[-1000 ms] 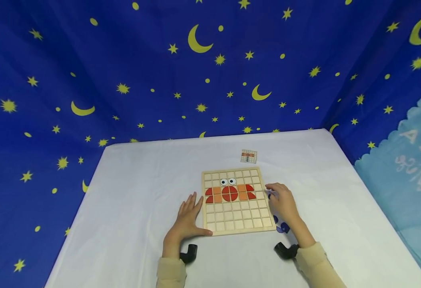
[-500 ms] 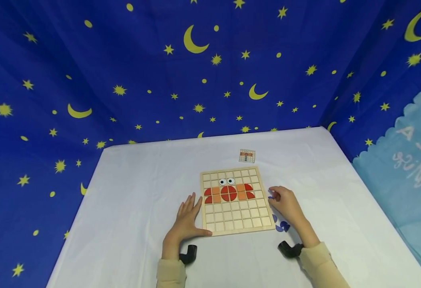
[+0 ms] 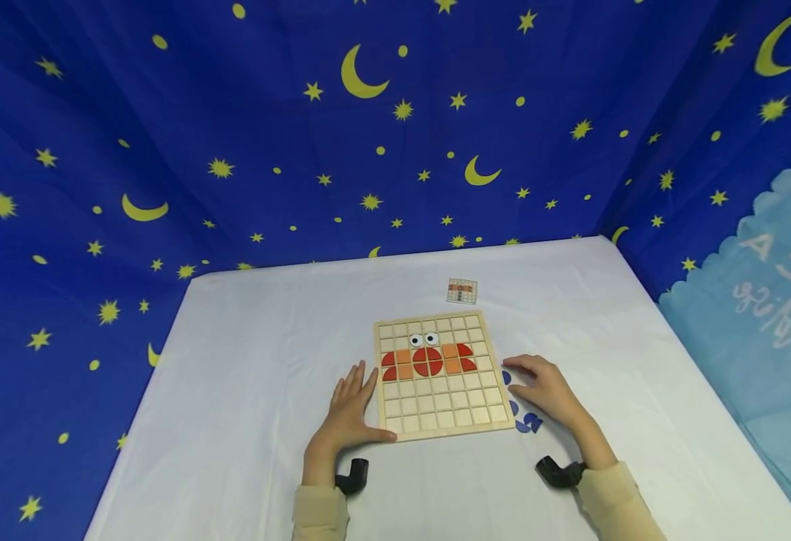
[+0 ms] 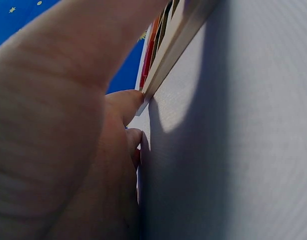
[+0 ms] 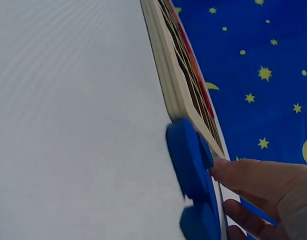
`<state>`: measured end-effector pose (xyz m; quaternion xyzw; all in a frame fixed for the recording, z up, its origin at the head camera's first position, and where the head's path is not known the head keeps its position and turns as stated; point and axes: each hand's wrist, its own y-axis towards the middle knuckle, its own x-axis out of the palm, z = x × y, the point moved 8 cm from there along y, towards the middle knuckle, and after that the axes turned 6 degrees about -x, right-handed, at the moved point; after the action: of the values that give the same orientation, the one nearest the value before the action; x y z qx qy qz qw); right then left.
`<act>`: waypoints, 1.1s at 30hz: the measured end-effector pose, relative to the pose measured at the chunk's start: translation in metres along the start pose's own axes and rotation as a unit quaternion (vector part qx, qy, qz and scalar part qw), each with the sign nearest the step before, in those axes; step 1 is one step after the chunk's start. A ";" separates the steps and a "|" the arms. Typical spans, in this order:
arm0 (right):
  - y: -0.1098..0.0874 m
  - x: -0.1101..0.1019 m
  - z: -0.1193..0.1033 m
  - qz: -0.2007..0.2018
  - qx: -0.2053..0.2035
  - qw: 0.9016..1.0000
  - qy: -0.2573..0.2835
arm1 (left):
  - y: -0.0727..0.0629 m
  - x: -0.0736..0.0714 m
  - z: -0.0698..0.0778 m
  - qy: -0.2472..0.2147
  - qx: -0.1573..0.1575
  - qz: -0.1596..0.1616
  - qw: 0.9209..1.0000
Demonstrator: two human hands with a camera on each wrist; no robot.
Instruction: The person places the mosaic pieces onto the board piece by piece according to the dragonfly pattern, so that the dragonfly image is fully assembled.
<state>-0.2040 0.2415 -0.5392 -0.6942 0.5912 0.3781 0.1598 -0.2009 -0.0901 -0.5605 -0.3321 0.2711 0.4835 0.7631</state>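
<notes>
A wooden grid board lies on the white table, with red quarter-round pieces, orange squares and two eye pieces set in its cells. My left hand rests at the board's left side, fingers spread, thumb touching the near-left corner. Beside the right edge is my right hand, thumb and forefinger apart, with a blue rounded piece lying between them. Several more blue pieces lie nearer the front; in the right wrist view, blue pieces sit next to the thumb.
Beyond the board lies a small pattern card showing a grid with a coloured figure. A black angled fitting is at the left wrist, and another black fitting at the right. A blue starry curtain rises behind the table.
My right hand has shifted slightly right and toward me, and its fingers have parted. A patterned patch under the right hand no longer shows; separate blue pieces do. The left hand stays put.
</notes>
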 end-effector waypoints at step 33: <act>0.041 0.074 -0.084 -0.034 -0.138 0.989 0.048 | -0.001 0.000 -0.002 -0.009 -0.002 -0.004 1.000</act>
<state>-0.2135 0.1227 -0.5269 -0.7464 0.5165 0.4171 0.0463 -0.2000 -0.0921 -0.5610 -0.3305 0.2621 0.4837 0.7669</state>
